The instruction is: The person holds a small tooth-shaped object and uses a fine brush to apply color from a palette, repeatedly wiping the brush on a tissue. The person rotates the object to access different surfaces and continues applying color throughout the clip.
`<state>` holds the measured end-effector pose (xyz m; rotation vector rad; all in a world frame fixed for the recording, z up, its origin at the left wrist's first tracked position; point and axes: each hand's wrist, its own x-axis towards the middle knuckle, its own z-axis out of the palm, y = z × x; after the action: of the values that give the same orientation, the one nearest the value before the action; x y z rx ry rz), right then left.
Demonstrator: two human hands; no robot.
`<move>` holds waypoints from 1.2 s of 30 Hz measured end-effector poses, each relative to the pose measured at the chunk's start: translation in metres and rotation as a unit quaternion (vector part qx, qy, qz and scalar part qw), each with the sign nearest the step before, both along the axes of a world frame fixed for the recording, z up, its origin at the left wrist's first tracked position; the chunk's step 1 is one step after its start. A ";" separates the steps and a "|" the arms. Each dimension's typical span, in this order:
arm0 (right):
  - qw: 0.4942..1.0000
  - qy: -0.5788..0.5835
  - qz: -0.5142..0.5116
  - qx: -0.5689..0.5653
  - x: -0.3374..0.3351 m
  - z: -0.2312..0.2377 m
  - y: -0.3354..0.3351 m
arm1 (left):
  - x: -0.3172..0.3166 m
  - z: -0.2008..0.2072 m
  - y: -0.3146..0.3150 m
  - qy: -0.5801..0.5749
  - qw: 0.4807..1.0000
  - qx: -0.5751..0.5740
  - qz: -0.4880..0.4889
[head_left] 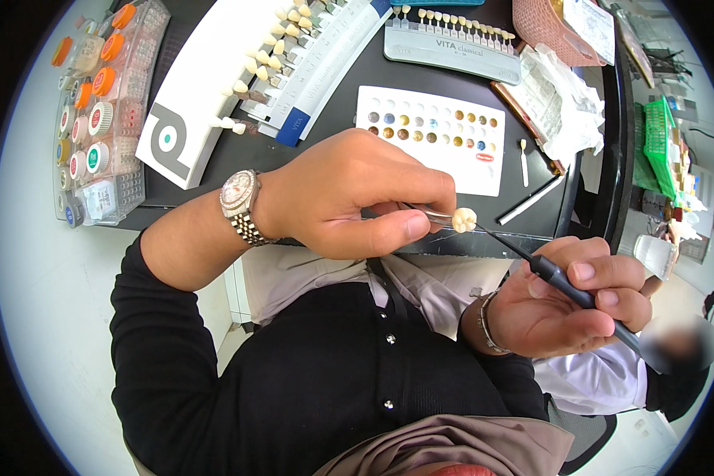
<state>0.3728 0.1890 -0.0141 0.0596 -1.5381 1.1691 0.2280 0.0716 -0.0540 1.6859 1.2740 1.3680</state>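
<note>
My left hand (365, 198), above the front edge of the black desk, is closed on slim metal tweezers (430, 212). At their tips sits a cream-coloured dental crown (464, 220), its grooved chewing surface showing. My right hand (583, 297) is closed round the thick dark handle of a fine-tipped brush (559, 278). The brush's thin black end points left and reaches the crown's right side; whether its tip touches is too small to tell. A white palette (428, 181) with rows of coloured wells lies just beyond both hands.
Tooth shade guides (452, 59) stand at the back, with a larger tab rack (317, 87) beside a white box (170, 143). Lidded jars (99, 119) fill clear trays at left. Crumpled tissue (559, 103), a small stick (523, 163) and a rod (530, 200) lie right. Another person (595, 377) sits at lower right.
</note>
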 end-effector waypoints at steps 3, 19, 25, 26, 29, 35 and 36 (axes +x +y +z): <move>0.999 -0.036 -0.006 0.027 0.002 0.001 0.001 | -0.001 0.000 0.000 0.002 1.000 -0.006 -0.002; 0.999 0.029 0.030 0.012 -0.004 -0.003 -0.002 | 0.000 0.000 0.000 0.002 1.000 -0.006 -0.003; 0.999 0.037 0.038 0.005 -0.005 0.000 -0.002 | 0.000 0.000 -0.001 0.001 1.000 -0.003 -0.001; 0.998 0.028 0.047 0.008 -0.004 0.000 -0.002 | 0.000 0.000 -0.001 -0.001 1.000 -0.002 -0.001; 0.999 -0.008 0.040 0.026 -0.003 0.000 -0.002 | 0.000 -0.001 0.000 -0.006 1.000 0.000 -0.001; 0.997 -0.055 0.000 0.047 0.000 0.003 -0.004 | 0.000 -0.001 -0.001 -0.005 1.000 -0.003 -0.003; 0.997 -0.062 -0.006 0.053 -0.002 0.004 -0.004 | 0.000 0.000 -0.001 -0.006 1.000 -0.004 -0.002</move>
<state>0.3712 0.1849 -0.0106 0.0499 -1.7064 1.0989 0.2278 0.0709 -0.0545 1.6718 1.2677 1.3662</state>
